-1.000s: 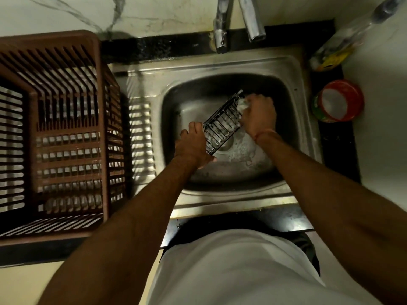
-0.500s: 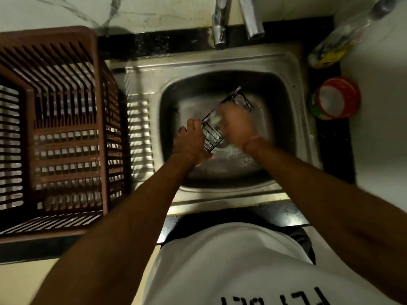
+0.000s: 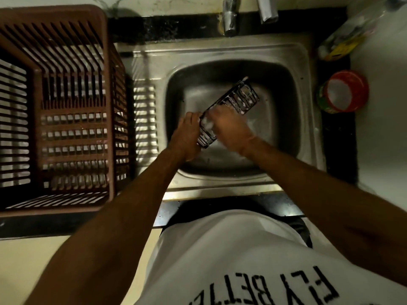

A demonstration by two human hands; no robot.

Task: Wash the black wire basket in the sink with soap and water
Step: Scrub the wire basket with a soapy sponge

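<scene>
Scrubbing in the sink (image 3: 308,102): left hand (image 3: 187,137) gripping the black wire basket (image 3: 240,100) tilted to expose its wires, right hand (image 3: 229,126) apparently rubbing suds, grip unclear.

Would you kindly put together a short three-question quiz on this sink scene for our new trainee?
1. True or false: the black wire basket lies flat on the counter beside the sink.
2. Which of the hands grips the basket's near end? A) left hand B) right hand C) neither
3. Fill in: the large slatted crate to the left of the sink is ____ in colour.

Key
1. False: it is held tilted over the basin, with white suds on its wires.
2. A: the left hand holds the near end while the right hand rubs the basket's middle; what it rubs with is too blurred to tell.
3. Brown.
</scene>
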